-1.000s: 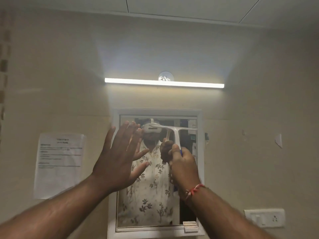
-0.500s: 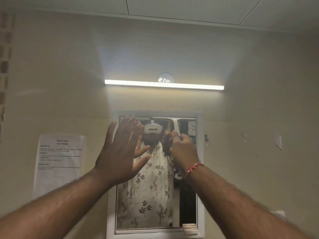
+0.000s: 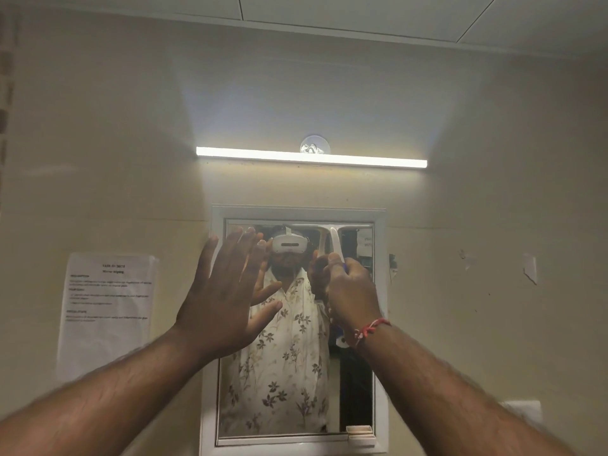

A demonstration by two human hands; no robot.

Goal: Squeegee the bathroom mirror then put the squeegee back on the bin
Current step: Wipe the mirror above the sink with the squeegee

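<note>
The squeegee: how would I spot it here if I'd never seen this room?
Find the white-framed mirror on the beige wall, below the lit tube light. At the top edge of its glass lies a thin white bar with a white stem running down into the closed right hand: that T shape is the squeegee. The left hand is open and holds nothing.

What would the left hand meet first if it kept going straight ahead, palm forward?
Most likely the mirror glass near its upper left corner. The left hand is open, palm facing it, with nothing visible between. Whether it already touches is unclear.
</note>
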